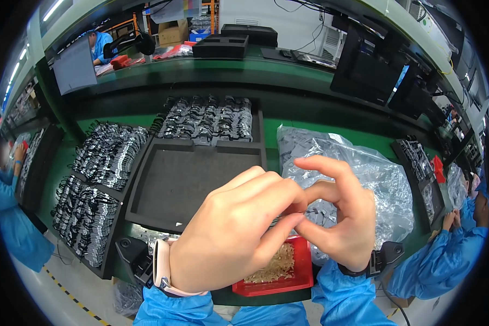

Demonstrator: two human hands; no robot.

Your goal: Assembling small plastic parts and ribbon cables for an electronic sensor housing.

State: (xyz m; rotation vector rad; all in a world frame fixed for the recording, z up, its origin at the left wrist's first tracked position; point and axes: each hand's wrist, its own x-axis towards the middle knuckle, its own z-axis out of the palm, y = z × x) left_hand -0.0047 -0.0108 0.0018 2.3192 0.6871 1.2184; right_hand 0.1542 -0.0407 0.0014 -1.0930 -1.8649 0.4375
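Observation:
My left hand [239,231] and my right hand [339,212] meet above the front of the bench, fingertips pinched together. A small dark piece shows between them, mostly covered by the fingers, so its kind cannot be made out. Below them sits a red bin [304,271] holding many tiny yellowish, see-through parts [280,266]. Behind my left hand lies a black foam tray [171,174]; its near section is bare, and its far section carries rows of silvery metal parts with black leads [206,119]. A large clear plastic bag [375,179] with grey pieces inside spreads behind my right hand.
Another foam tray full of silvery parts [100,157] stands to the left. Farther right is a smaller loaded tray [418,163]. Dark monitors [364,65] hang above the bench at right. Co-workers in blue sit at the left [16,212] and right [445,261].

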